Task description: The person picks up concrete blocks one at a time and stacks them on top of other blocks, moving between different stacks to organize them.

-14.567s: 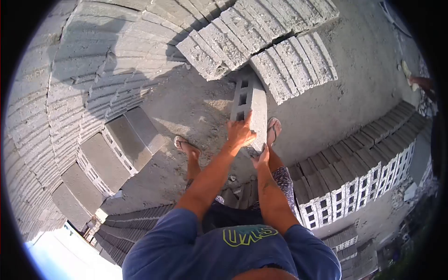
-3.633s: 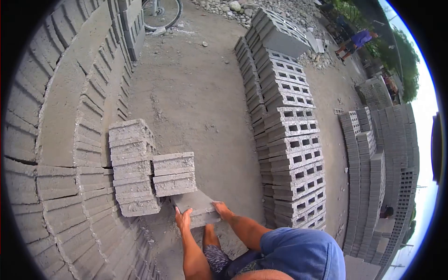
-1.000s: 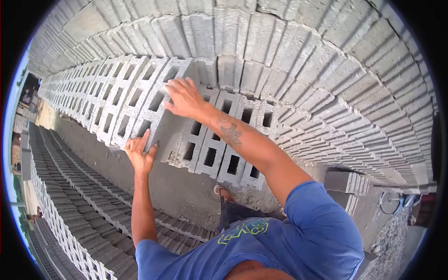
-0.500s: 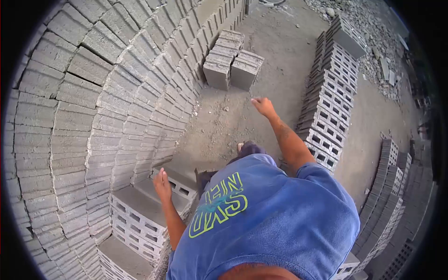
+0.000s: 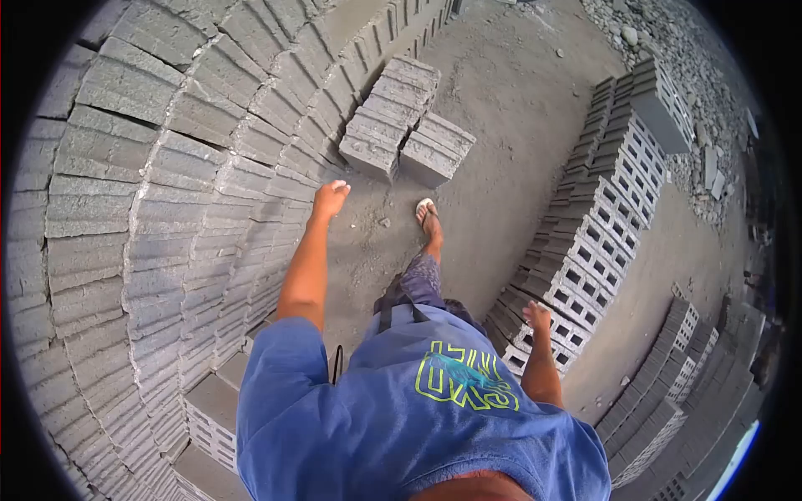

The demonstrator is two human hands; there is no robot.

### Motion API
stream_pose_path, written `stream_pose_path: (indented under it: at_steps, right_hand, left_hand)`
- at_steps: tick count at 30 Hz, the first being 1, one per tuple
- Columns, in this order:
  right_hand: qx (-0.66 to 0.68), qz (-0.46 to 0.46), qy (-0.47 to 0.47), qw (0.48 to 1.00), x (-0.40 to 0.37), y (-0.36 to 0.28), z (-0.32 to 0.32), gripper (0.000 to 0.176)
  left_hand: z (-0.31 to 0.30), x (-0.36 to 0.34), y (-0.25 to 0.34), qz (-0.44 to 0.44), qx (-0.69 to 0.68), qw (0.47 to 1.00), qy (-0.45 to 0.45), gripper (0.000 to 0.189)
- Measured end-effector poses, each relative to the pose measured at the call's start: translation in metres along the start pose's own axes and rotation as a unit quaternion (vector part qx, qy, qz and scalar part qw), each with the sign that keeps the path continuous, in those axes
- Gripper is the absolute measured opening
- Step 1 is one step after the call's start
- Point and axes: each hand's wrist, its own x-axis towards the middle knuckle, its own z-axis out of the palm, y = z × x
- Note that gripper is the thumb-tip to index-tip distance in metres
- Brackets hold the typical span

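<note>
My left hand (image 5: 332,200) swings forward at the end of a stretched arm, its fingers loosely curled with nothing visible in them. It is nearest to the tall wall of stacked concrete blocks (image 5: 167,234) on the left. Ahead of it, a small group of concrete blocks (image 5: 393,113) stands on the ground. My right hand (image 5: 537,316) hangs back beside a row of hollow blocks (image 5: 576,284); its fingers are partly apart and it holds nothing I can see. One foot in a flip-flop (image 5: 428,219) is forward on the dirt.
Dusty ground (image 5: 501,125) with small stones runs between the block wall and the hollow-block row. Rubble (image 5: 693,100) lies at the upper right. More block stacks (image 5: 660,376) stand at the lower right, and hollow blocks (image 5: 213,430) at the lower left.
My left hand has swung forward and my right hand back. A foot now shows out in front, and the small block group sits closer to my body.
</note>
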Motion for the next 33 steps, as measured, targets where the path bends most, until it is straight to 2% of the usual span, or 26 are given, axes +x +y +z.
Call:
stream_pose_path:
  at_steps: [3, 4, 5, 6, 7, 9, 11, 12, 13, 14, 15, 17, 20, 21, 22, 24, 25, 26, 27, 29, 31, 33]
  right_hand:
    - [-0.049, 0.030, 0.018, 0.998, 0.020, -0.008, 0.012, 0.044]
    - [-0.088, 0.023, -0.024, 0.996, 0.028, -0.008, 0.013, 0.043]
    - [-0.094, 0.040, -0.020, 0.995, 0.031, -0.022, 0.016, 0.043]
    - [-0.150, 0.000, -0.055, 0.987, 0.032, -0.057, 0.025, 0.042]
    - [-0.203, -0.037, -0.078, 0.975, 0.031, -0.084, 0.035, 0.041]
    - [-0.170, -0.036, -0.074, 0.982, 0.050, -0.108, 0.045, 0.042]
    - [-0.148, -0.006, -0.074, 0.986, 0.056, -0.156, 0.054, 0.042]
    - [-0.135, -0.001, -0.031, 0.990, 0.058, -0.171, 0.057, 0.042]
    - [-0.148, -0.007, -0.052, 0.988, 0.065, -0.185, 0.061, 0.041]
    - [-0.165, -0.015, -0.086, 0.982, 0.076, -0.198, 0.063, 0.041]
    - [-0.162, -0.018, -0.076, 0.984, 0.086, -0.206, 0.063, 0.041]
    - [-0.156, -0.005, -0.089, 0.984, 0.095, -0.211, 0.068, 0.038]
    - [-0.150, 0.009, -0.083, 0.985, 0.101, -0.210, 0.069, 0.037]
    - [-0.157, 0.002, -0.079, 0.985, 0.106, -0.213, 0.068, 0.037]
    - [-0.175, 0.000, -0.078, 0.981, 0.105, -0.213, 0.066, 0.036]
    - [-0.187, -0.005, -0.080, 0.979, 0.100, -0.212, 0.060, 0.036]
    - [-0.203, -0.011, -0.094, 0.975, 0.097, -0.212, 0.058, 0.036]
    - [-0.209, -0.005, -0.075, 0.975, 0.093, -0.210, 0.057, 0.038]
    - [-0.202, -0.006, -0.067, 0.977, 0.091, -0.210, 0.055, 0.038]
    - [-0.239, 0.007, -0.085, 0.967, 0.088, -0.206, 0.053, 0.038]
    - [-0.246, 0.024, -0.069, 0.967, 0.088, -0.196, 0.057, 0.038]
    - [-0.283, 0.006, -0.111, 0.953, 0.097, -0.190, 0.054, 0.037]
  left_hand:
    - [0.034, 0.151, -0.018, -0.036, -0.076, 0.994, 0.070, 0.040]
    - [0.058, 0.167, -0.040, -0.068, -0.095, 0.990, 0.084, 0.041]
    - [0.060, 0.189, -0.032, -0.077, 0.000, 0.993, 0.086, 0.045]
    - [0.080, 0.222, -0.054, -0.097, 0.017, 0.989, 0.110, 0.051]
    - [0.077, 0.236, -0.041, -0.117, 0.038, 0.989, 0.080, 0.058]
    - [0.100, 0.287, -0.082, -0.122, 0.068, 0.988, 0.065, 0.073]
    - [0.102, 0.306, -0.087, -0.160, 0.078, 0.984, 0.029, 0.092]
    - [0.111, 0.320, -0.105, -0.188, 0.123, 0.975, 0.007, 0.100]
    - [0.102, 0.314, -0.079, -0.226, 0.138, 0.963, -0.041, 0.105]
    - [0.107, 0.322, -0.090, -0.228, 0.118, 0.966, -0.028, 0.105]
    - [0.109, 0.329, -0.088, -0.219, 0.115, 0.969, -0.029, 0.105]
    - [0.099, 0.332, -0.088, -0.264, -0.006, 0.963, -0.051, 0.099]
    - [0.087, 0.316, -0.066, -0.223, -0.053, 0.965, -0.123, 0.090]
    - [0.093, 0.312, -0.067, -0.212, -0.020, 0.973, -0.089, 0.084]
    - [0.100, 0.297, -0.081, -0.199, 0.013, 0.978, -0.058, 0.077]
    - [0.118, 0.277, -0.123, -0.161, -0.038, 0.986, -0.025, 0.071]
    - [0.118, 0.254, -0.117, -0.156, -0.063, 0.986, 0.017, 0.065]
    - [0.104, 0.239, -0.107, -0.266, -0.124, 0.953, -0.076, 0.060]
    - [0.130, 0.233, -0.168, -0.249, -0.200, 0.948, 0.005, 0.054]
    - [0.122, 0.205, -0.164, -0.300, -0.229, 0.924, -0.056, 0.053]
    - [0.126, 0.195, -0.182, -0.296, -0.270, 0.913, -0.075, 0.053]
    - [0.143, 0.173, -0.195, -0.309, -0.324, 0.891, -0.078, 0.053]
